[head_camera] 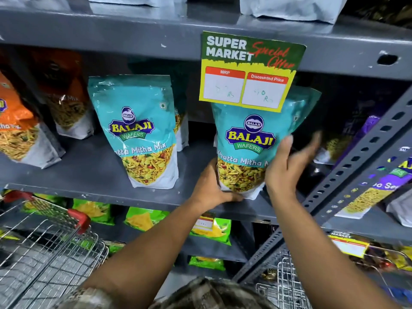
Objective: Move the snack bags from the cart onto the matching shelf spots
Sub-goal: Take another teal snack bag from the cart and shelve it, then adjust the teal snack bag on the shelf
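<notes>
two hands: both are on one teal snack bag [249, 139], which is being stood on the grey shelf [93, 175].
left hand [210, 188]: cupped around the bag's lower left corner, fingers curled under its base.
right hand [287, 166]: laid flat against the bag's right edge, fingers spread and blurred; whether it grips or only steadies cannot be told.
held bag: upright, base at the shelf's front lip, its top tucked behind the offer card [249, 70] hanging above the hands.
matching spot: a second teal bag of the same print [142, 132] stands to the left of the hands, well apart, so the spot is judged correct.
done: this bag is judged nearly placed; release is not yet made.
cart [51, 237]: seen below and left of the hands; its wire basket looks mostly bare, though its contents are only partly visible.
left: how many bags remain cannot be told from this view.
other stock: orange bags [15, 130] far left, purple bags [376, 186] right of the hands.
</notes>
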The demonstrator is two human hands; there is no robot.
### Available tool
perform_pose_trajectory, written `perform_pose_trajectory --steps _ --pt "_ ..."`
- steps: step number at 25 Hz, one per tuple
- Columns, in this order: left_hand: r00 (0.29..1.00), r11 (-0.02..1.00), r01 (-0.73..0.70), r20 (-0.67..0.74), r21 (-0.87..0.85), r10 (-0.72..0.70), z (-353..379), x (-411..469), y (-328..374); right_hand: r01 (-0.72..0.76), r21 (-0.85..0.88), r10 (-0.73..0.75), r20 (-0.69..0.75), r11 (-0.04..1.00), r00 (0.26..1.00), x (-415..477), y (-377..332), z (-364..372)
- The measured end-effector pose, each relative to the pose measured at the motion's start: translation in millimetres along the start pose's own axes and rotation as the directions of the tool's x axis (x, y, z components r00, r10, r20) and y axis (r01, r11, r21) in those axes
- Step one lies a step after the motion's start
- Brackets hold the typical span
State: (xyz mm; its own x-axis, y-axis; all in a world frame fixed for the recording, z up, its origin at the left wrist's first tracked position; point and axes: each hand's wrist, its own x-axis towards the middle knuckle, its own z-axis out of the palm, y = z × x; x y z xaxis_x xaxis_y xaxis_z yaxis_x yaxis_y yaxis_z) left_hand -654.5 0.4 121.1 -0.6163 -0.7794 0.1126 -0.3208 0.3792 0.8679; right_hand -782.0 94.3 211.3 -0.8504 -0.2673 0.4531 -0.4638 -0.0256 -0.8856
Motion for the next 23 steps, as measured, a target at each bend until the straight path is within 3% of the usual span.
perform_pose_trajectory --steps 2,3,9,11,12,14,16,17,19,22,23 --pt "1.0 1.0 0.01 0.0 0.003 -0.01 0.1 -3.3 0.6 -0.257 0.09 0.231 0.23 0.962 0.945 -28.7 38.4 -5.9" --pt "1.0 1.0 0.019 0.018 0.005 -0.019 -0.4 -5.0 2.1 -0.306 0.073 0.268 0.318 0.949 0.909 -38.9 52.8 -6.8" --pt "0.997 0.999 -0.041 0.066 -0.018 0.042 -7.3 -11.0 9.0 -0.367 -0.022 0.355 0.32 0.93 0.878 -51.6 74.5 -8.3" --pt "0.997 0.993 -0.083 -0.004 -0.088 0.083 -16.2 -31.2 8.0 -0.283 -0.061 0.29 0.234 0.957 0.928 -62.2 71.6 -12.0" --pt "0.99 0.987 -0.114 -0.095 -0.113 0.103 -23.9 -48.9 3.0 -0.179 -0.056 0.186 0.177 0.982 0.966 -70.2 69.7 -16.0" --pt "0.912 0.965 -0.194 -0.395 -0.175 0.112 -60.9 -84.8 -19.6 0.111 -0.084 -0.099 0.137 0.99 0.986 -91.7 64.3 -20.3" --pt "0.768 0.964 -0.173 -0.64 -0.203 0.003 -118.0 -100.7 -56.2 0.311 -0.056 -0.265 0.394 0.949 0.88 -119.0 53.3 -3.6" --pt "0.754 0.968 -0.127 -0.655 -0.215 -0.046 -148.3 -96.3 -72.1 0.342 -0.036 -0.262 0.567 0.939 0.781 -132.0 45.3 14.6" --pt "0.86 0.94 -0.049 -0.494 -0.336 -0.132 -191.7 -74.6 -83.4 0.28 0.019 -0.192 0.772 0.96 0.606 -144.4 25.1 63.9" --pt "0.953 0.916 0.002 -0.277 -0.4 -0.123 -200.2 -44.5 -75.2 -0.042 -0.026 0.046 0.791 0.999 0.61 -139.9 3.9 126.1" --pt "0.965 0.924 0.018 -0.234 -0.383 -0.116 -195.9 -38.1 -76.8 -0.079 -0.042 0.083 0.766 0.996 0.637 -138.6 2.5 135.8"
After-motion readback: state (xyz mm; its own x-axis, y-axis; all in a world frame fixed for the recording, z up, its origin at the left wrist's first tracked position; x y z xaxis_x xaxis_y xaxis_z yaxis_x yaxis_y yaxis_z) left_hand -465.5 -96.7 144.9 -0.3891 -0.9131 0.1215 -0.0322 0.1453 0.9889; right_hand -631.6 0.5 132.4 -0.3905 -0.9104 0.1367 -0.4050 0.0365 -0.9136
